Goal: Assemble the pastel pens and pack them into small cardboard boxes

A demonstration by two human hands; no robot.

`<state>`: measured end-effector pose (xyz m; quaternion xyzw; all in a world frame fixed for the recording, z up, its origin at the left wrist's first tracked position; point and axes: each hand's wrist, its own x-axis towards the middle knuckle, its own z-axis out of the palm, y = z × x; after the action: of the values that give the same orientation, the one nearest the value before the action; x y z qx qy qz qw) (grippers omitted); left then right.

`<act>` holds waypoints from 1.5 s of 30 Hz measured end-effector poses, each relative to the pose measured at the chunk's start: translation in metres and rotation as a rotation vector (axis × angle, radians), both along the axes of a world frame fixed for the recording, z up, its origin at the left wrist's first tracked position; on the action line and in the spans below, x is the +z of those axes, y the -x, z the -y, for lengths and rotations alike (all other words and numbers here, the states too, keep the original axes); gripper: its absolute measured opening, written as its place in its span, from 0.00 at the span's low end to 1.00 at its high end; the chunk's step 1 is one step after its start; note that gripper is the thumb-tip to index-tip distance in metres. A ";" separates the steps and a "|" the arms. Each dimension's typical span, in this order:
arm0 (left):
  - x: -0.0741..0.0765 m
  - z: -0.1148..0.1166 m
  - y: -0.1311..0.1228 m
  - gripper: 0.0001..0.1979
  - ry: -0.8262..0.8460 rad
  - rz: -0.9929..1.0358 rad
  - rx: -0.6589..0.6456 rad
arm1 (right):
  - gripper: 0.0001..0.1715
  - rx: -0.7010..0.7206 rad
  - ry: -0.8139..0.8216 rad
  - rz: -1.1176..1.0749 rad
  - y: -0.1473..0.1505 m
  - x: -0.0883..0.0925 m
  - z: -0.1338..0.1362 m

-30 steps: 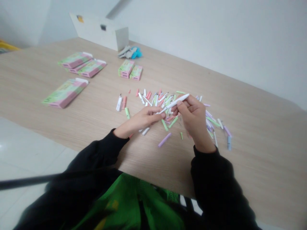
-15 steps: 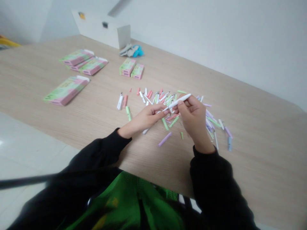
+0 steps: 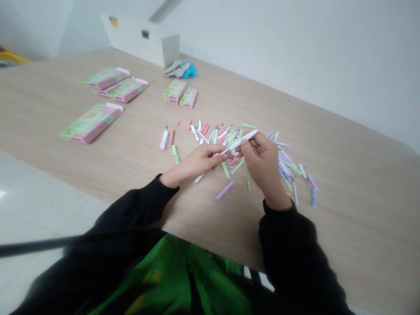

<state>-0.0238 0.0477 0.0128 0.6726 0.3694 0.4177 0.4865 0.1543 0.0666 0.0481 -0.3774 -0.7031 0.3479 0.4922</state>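
Between the thumb and fingers of my right hand (image 3: 262, 162) is a white pen barrel (image 3: 243, 139), tilted up to the right. My left hand (image 3: 205, 162) pinches a thin white pen refill (image 3: 225, 152), which lines up with the barrel's lower end. Whether the refill's tip is inside the barrel is too blurred to tell. Under and around both hands lie many loose pen parts in white, green, pink and purple. A purple pen cap or barrel (image 3: 225, 191) lies in front of them, with a small green piece (image 3: 248, 186) to its right.
Flat pink and green boxes (image 3: 93, 123) lie at the left, and two smaller boxes (image 3: 175, 91) stand further back. Grey and blue gloves (image 3: 182, 69) rest beside a white panel (image 3: 141, 41). A blue pen part (image 3: 314, 197) lies at the right.
My right hand has moved slightly left and down with the pen barrel, towards my left hand. Less of the refill shows between them. My left hand has hardly moved.
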 end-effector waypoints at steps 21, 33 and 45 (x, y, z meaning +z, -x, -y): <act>0.003 0.005 0.002 0.20 0.054 0.011 0.024 | 0.07 -0.168 -0.029 -0.213 -0.020 0.010 -0.006; -0.002 0.007 -0.004 0.19 0.134 0.026 -0.106 | 0.13 0.153 0.353 -0.185 -0.017 -0.032 0.026; 0.001 0.011 -0.004 0.19 0.209 0.037 -0.189 | 0.15 0.119 0.271 -0.125 -0.021 -0.029 0.028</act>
<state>-0.0197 0.0365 0.0140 0.6423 0.3366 0.3415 0.5979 0.1754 0.0389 0.0188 -0.3757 -0.6388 0.4907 0.4582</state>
